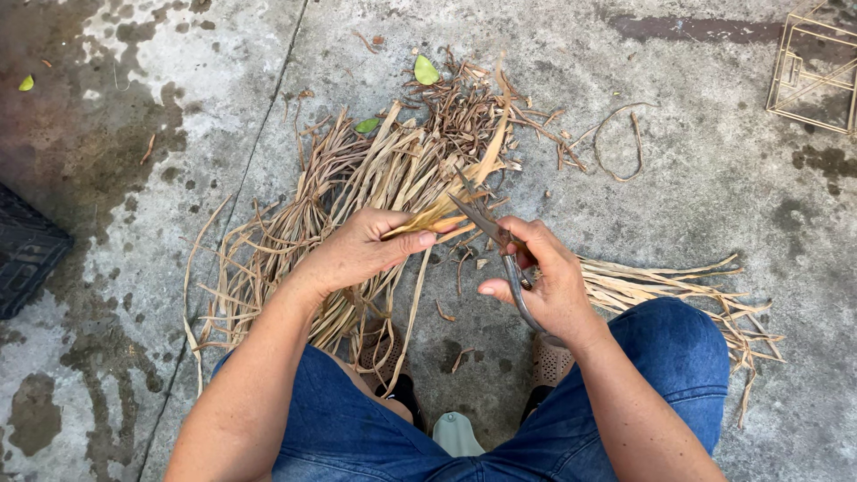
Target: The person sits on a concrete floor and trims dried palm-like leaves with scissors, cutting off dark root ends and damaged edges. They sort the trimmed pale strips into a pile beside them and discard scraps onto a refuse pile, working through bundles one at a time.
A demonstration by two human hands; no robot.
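My left hand point(361, 250) grips a dried tan plant strip point(428, 217) near its end, holding it out over the pile. My right hand point(544, 277) is closed on the handles of dark metal scissors point(489, 230), whose blades point up-left and straddle the end of that strip. A large pile of dried strips point(357, 178) lies on the concrete in front of me, with darker trimmed scraps point(464, 107) at its far end. A second bundle of strips point(661, 286) lies by my right knee.
Wet, stained concrete floor point(714, 178) all round. A dark plastic crate point(27, 250) sits at the left edge. A gold wire frame point(812, 71) stands at the top right. Green leaves point(426, 70) lie on the scraps. My knees in blue jeans point(678, 357) fill the bottom.
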